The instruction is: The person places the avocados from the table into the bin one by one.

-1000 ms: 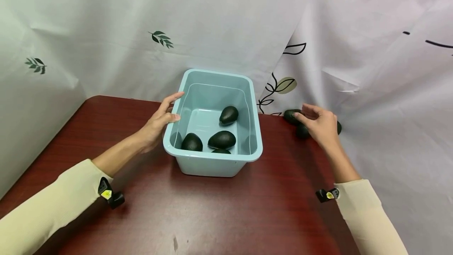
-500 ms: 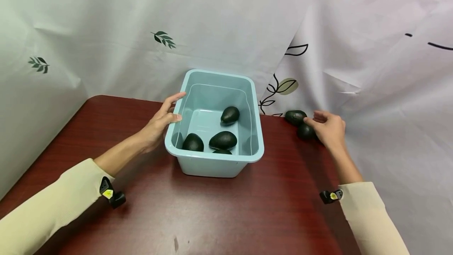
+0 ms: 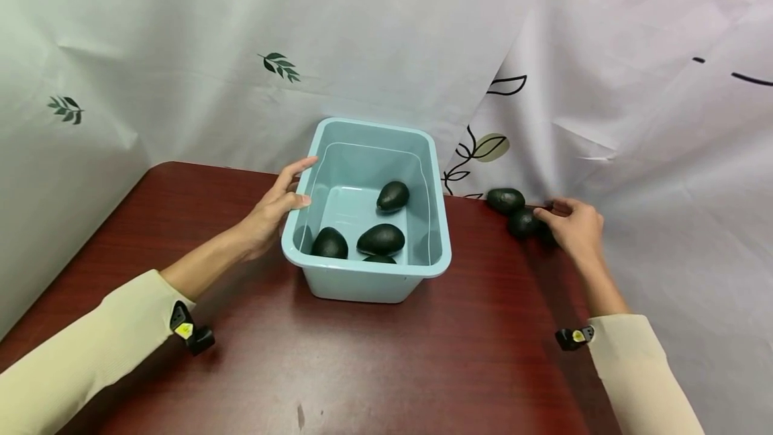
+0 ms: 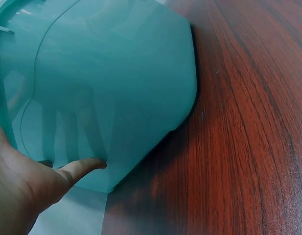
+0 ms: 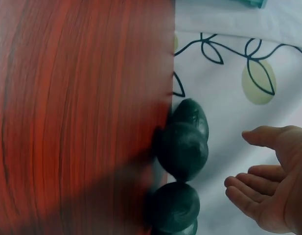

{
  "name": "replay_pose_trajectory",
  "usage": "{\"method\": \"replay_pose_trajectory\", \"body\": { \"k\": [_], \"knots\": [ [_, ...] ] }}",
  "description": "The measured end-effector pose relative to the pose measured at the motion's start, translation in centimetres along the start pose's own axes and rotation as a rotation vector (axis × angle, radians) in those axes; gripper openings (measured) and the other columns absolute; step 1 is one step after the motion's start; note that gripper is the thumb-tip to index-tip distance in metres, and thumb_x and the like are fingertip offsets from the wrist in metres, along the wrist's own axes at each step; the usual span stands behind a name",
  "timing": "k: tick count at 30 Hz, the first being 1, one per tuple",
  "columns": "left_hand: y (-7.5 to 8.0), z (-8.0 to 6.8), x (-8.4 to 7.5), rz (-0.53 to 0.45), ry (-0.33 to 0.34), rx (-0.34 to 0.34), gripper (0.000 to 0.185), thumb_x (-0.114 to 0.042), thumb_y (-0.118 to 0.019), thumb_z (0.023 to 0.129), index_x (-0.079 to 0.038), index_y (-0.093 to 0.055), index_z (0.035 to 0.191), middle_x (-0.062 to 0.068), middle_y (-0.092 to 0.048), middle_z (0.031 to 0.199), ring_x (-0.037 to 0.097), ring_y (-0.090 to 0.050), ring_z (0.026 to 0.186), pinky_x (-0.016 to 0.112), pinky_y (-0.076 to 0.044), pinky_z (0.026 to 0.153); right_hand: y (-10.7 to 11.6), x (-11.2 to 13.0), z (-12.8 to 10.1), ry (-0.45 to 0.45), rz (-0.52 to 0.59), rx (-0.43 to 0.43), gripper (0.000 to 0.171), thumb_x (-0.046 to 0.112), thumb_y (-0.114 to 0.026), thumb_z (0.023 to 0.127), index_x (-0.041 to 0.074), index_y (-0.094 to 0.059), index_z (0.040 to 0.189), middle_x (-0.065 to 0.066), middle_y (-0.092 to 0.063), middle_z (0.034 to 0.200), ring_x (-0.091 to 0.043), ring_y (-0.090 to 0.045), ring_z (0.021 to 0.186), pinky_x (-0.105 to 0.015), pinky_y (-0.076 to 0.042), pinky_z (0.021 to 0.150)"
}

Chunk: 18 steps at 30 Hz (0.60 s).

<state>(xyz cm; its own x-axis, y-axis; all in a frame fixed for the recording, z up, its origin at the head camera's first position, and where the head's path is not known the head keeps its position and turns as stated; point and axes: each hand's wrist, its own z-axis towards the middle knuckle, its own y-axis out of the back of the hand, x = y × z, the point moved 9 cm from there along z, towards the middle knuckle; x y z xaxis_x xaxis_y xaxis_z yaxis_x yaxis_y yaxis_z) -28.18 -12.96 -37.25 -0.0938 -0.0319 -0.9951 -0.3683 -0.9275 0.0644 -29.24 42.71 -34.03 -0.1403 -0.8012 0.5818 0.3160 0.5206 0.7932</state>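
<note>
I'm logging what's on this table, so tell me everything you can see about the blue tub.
The tub is a light blue rectangular bin of smooth, slightly see-through plastic, with rounded corners and a rolled rim. It stands upright on the dark red wood-grain table, near the back curtain. Inside lie four dark avocados, one mostly hidden by the near wall. The left hand holds its left rim, thumb over the edge and fingers on the outer wall.

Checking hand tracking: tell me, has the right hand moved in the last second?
Yes. The right hand slid right, away from the bin, uncovering an avocado.
</note>
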Motion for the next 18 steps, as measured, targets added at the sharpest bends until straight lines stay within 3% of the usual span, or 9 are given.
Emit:
{"method": "replay_pose_trajectory", "body": {
  "k": [7,18],
  "knots": [
    [-0.1,0.2,-0.1,-0.001,-0.006,0.003,0.08,-0.022,-0.048,0.105,-0.037,-0.021,0.18,0.024,-0.021,0.176,0.04,-0.039,0.147,0.046,-0.051,0.105,0.1,-1.5,0.4,-0.009,-0.072,0.041,0.071,0.041,-0.071,0.109,-0.009,-0.058,0.158,-0.036,-0.065,0.151,-0.063,-0.039,0.153,-0.069,-0.035,0.128],
    [0.1,0.0,0.0,-0.001,-0.003,-0.003,0.081,-0.022,-0.048,0.105,-0.038,-0.022,0.179,0.026,-0.022,0.175,0.04,-0.039,0.146,0.045,-0.052,0.105,-0.2,-3.5,0.8,-0.071,-0.133,0.111,0.076,0.042,-0.071,0.109,-0.011,-0.052,0.161,-0.038,-0.056,0.16,-0.066,-0.032,0.157,-0.074,-0.037,0.126]
  ]
}}
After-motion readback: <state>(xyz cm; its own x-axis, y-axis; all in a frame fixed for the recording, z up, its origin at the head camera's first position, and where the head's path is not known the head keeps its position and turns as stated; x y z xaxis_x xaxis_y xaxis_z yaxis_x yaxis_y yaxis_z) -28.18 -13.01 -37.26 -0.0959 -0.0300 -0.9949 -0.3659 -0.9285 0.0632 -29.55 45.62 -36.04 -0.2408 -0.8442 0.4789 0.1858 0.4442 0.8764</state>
